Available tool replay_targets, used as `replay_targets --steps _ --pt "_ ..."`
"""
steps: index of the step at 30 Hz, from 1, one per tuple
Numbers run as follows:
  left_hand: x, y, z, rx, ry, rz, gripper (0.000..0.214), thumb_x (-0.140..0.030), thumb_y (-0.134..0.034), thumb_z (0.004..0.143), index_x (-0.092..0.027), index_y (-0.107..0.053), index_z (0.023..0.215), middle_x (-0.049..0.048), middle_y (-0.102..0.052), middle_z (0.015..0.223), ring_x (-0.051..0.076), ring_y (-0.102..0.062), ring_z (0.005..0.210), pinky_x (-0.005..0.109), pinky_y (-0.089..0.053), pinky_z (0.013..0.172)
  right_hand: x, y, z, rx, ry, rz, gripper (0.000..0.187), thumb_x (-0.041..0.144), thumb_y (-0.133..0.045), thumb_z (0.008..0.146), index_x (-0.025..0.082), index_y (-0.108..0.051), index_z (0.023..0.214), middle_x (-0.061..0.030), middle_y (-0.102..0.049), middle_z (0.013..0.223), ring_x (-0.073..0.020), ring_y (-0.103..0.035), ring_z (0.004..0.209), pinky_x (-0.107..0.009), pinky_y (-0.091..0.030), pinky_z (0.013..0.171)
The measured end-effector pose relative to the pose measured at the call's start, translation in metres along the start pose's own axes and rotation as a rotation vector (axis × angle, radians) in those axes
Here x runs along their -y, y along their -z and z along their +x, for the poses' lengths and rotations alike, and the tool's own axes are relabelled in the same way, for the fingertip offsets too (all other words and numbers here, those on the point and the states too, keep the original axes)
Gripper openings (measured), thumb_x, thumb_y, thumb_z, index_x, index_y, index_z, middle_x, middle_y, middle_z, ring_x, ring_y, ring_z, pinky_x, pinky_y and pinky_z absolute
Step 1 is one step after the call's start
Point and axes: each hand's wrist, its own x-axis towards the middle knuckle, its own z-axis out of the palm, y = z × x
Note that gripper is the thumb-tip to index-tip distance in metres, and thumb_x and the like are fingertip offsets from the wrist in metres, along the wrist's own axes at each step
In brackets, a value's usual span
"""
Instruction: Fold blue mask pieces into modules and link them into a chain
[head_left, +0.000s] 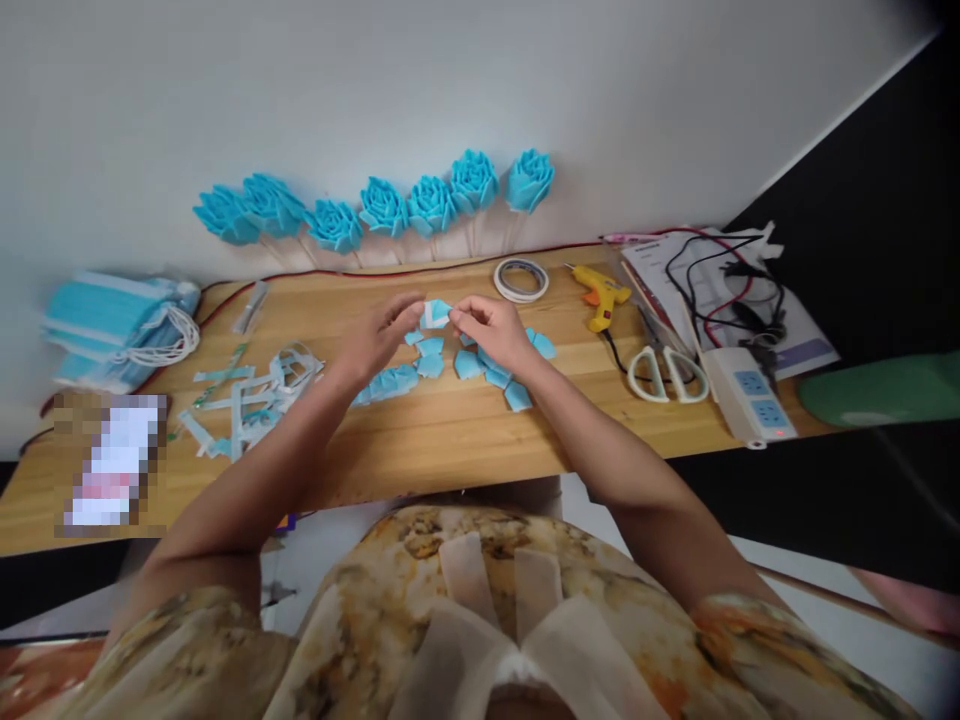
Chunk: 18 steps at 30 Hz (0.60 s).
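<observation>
Blue piece (436, 313) held up between left hand (373, 340) and right hand (491, 330), each grip narrow on one end, above loose pieces (450, 366) spread within reach on the desk (420, 440).

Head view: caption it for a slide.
Left hand and right hand pinch a blue piece above cut blue pieces on a wooden desk, blue roses behind.

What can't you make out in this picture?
Head view:
Pixelated patch at far left: blurred out.
The blue piece pinched by the left hand and right hand: fingers hide its shape.
Papers at right: print too small, cables across.
Green object: cut by right edge.
</observation>
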Motion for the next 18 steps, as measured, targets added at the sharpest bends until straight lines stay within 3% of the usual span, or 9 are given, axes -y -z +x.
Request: replay_targets --steps 3,6,12,18 --pt "-0.001 -0.008 -0.008 0.069 0.115 -0.142 0.043 -0.062 -0.07 0.084 -0.019 -0.069 0.082 0.0015 -0.065 0.069 0.014 -0.055 0.06 0.025 -0.046 0.057 0.002 -0.002 -0.001 0.004 -0.028 -0.006 0.033 0.053 -0.064 0.087 0.02 -0.066 0.081 0.0016 -0.066 0.068 -0.0113 -0.051 0.061 -0.026 -0.038 0.06" --pt "-0.003 -0.015 -0.011 0.052 0.145 -0.247 0.038 -0.053 -0.077 0.076 -0.02 -0.061 0.069 -0.0016 -0.057 0.06 0.01 -0.044 0.052 0.023 -0.037 0.051 0.005 -0.003 -0.002 0.018 -0.065 0.02 0.037 0.057 -0.066 0.086 0.021 -0.065 0.079 0.0015 -0.065 0.067 -0.0107 -0.048 0.059 -0.026 -0.036 0.057" --pt "-0.005 -0.018 -0.016 0.09 0.124 -0.296 0.035 -0.047 -0.079 0.074 -0.02 -0.059 0.065 -0.0031 -0.05 0.058 0.009 -0.041 0.052 0.023 -0.03 0.05 0.008 -0.002 -0.003 0.087 -0.096 0.1 0.049 0.07 -0.065 0.086 0.021 -0.063 0.079 0.0008 -0.064 0.07 -0.0111 -0.049 0.062 -0.026 -0.037 0.058" --pt "-0.004 -0.021 -0.02 0.082 0.096 -0.303 0.024 -0.04 -0.075 0.078 -0.02 -0.062 0.074 -0.0037 -0.054 0.061 0.01 -0.043 0.054 0.023 -0.034 0.05 0.006 -0.006 -0.005 0.102 -0.066 0.014 0.046 0.065 -0.069 0.085 0.021 -0.058 0.077 0.0038 -0.055 0.065 -0.0102 -0.043 0.06 -0.027 -0.033 0.059"
